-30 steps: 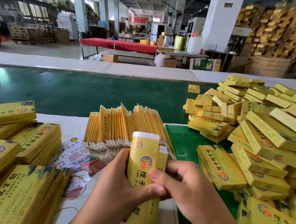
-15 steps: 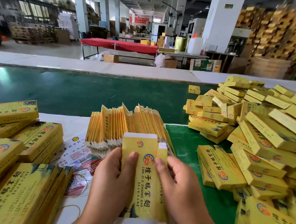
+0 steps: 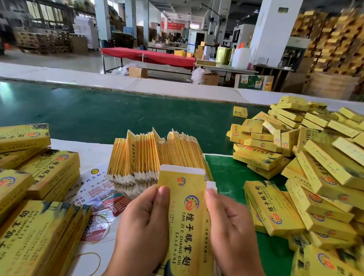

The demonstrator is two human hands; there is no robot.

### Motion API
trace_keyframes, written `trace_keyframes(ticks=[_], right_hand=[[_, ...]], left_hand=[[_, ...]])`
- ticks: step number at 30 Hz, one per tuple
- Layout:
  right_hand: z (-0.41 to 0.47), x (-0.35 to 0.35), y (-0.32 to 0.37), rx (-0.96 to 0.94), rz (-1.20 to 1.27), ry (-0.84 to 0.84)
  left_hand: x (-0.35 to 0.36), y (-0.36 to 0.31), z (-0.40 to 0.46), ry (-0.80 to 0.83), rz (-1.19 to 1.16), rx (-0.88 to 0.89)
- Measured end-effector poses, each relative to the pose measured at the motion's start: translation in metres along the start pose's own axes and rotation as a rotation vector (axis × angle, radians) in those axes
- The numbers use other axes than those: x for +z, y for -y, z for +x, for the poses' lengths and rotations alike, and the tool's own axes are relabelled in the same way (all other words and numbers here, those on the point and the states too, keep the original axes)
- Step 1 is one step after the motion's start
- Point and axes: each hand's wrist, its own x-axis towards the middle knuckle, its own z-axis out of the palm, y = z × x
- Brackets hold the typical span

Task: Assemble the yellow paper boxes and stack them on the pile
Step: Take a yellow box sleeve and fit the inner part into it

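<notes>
A yellow paper box (image 3: 187, 222) with red-and-blue logo and black lettering stands lengthwise in front of me, its printed face toward me and its white end flaps showing at top and bottom. My left hand (image 3: 142, 227) grips its left edge, thumb on the front. My right hand (image 3: 230, 234) grips its right edge, thumb near the side flap. Behind it a fanned stack of flat box blanks (image 3: 154, 157) stands on edge. The pile of assembled boxes (image 3: 316, 168) fills the right side.
Bundles of flat yellow cartons (image 3: 21, 202) lie at the left on a printed sheet (image 3: 100, 188) with rubber bands. A green conveyor belt (image 3: 92, 112) runs across behind the stack. A green mat (image 3: 228, 171) lies under the pile at right.
The box has turned from edge-on to face-on and been spread wider. My hands have moved apart from overlapping on it to its left and right edges.
</notes>
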Motion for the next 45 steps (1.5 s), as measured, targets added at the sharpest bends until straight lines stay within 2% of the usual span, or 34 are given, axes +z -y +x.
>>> trace_keyframes(ticks=[3, 8, 10, 12, 16, 18, 20, 22, 25, 29, 34, 36, 38, 39, 41, 45], right_hand=[[0.002, -0.001, -0.001, 0.027, -0.041, -0.017], [0.002, -0.002, 0.003, -0.109, -0.223, -0.163], [0.003, -0.005, 0.0, -0.128, -0.269, -0.231], [0.003, -0.005, 0.002, -0.096, -0.243, -0.207], [-0.005, 0.002, 0.007, -0.114, -0.03, -0.006], [-0.006, 0.002, 0.008, -0.155, -0.082, -0.008], [-0.004, -0.003, 0.011, -0.178, -0.132, -0.076], [0.001, -0.009, 0.011, -0.156, -0.134, -0.144], [0.004, -0.016, 0.012, -0.13, -0.094, -0.117], [0.003, -0.019, 0.011, -0.154, -0.042, 0.023], [0.005, -0.019, 0.006, -0.094, 0.071, 0.148], [0.005, -0.017, 0.005, -0.124, 0.044, 0.118], [0.005, -0.015, 0.002, -0.166, -0.025, 0.033], [0.005, -0.015, 0.0, -0.183, -0.052, -0.004], [0.006, -0.017, -0.001, -0.205, -0.057, -0.052], [0.007, -0.019, 0.002, -0.116, 0.066, -0.056]], left_hand=[[0.004, -0.003, -0.002, -0.02, -0.006, 0.031], [0.005, 0.008, -0.006, -0.022, 0.151, 0.068], [0.005, 0.012, -0.01, 0.097, 0.216, 0.048], [0.007, 0.011, -0.011, 0.252, 0.199, -0.001], [0.002, 0.007, -0.006, 0.496, -0.276, -0.18], [-0.004, 0.002, -0.002, 0.588, -0.594, -0.365], [-0.012, 0.0, 0.002, 0.672, -0.815, -0.509], [-0.019, 0.0, 0.003, 0.756, -0.921, -0.539], [-0.025, 0.004, 0.003, 0.875, -1.017, -0.483], [-0.026, 0.005, 0.006, 0.89, -0.983, -0.487], [-0.025, 0.004, 0.004, 0.95, -1.002, -0.487], [-0.021, -0.001, 0.005, 0.874, -0.868, -0.489], [-0.018, 0.0, 0.004, 0.683, -0.696, -0.489], [-0.017, 0.001, 0.004, 0.648, -0.673, -0.468], [-0.011, 0.002, 0.004, 0.645, -0.622, -0.303], [-0.008, 0.004, 0.002, 0.463, -0.59, -0.076]])
